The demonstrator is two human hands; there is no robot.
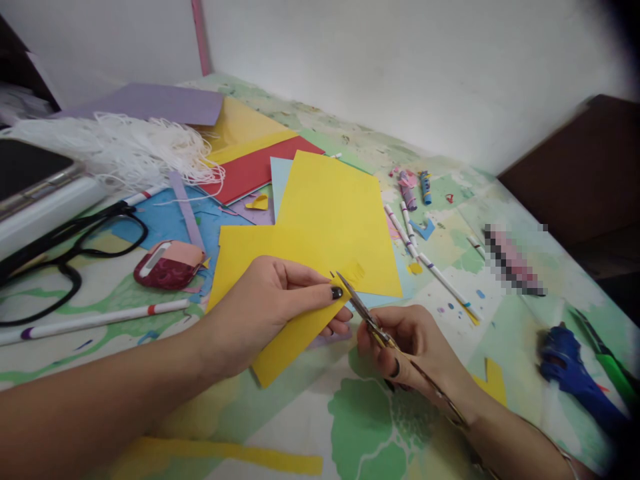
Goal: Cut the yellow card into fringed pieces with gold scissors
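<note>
Fingers [303, 273] of our left hand [260, 303] are closed on yellow paper [295, 343], thumb on top, pinching right by the cut; our right hand [420, 343] has its fingers curled around the handles of the scissors [373, 325], blades looking barely parted at the paper's edge! Under it all spreads our green-and-white patterned tablecloth [360, 433]. Then comes a broad yellow sheet [340, 207], lying just beyond our hands. Next size down, that held paper, between our two hands. Now a long yellow strip [235, 453], loose on the near side, apparently trimmed off already, and a smaller yellow offcut [495, 380] beside our right wrist. Tiniest of all, fine slits [355, 272] just past the blade tips! We judge the cutting partway along: slits at one spot, the near edge looking uncut.
</note>
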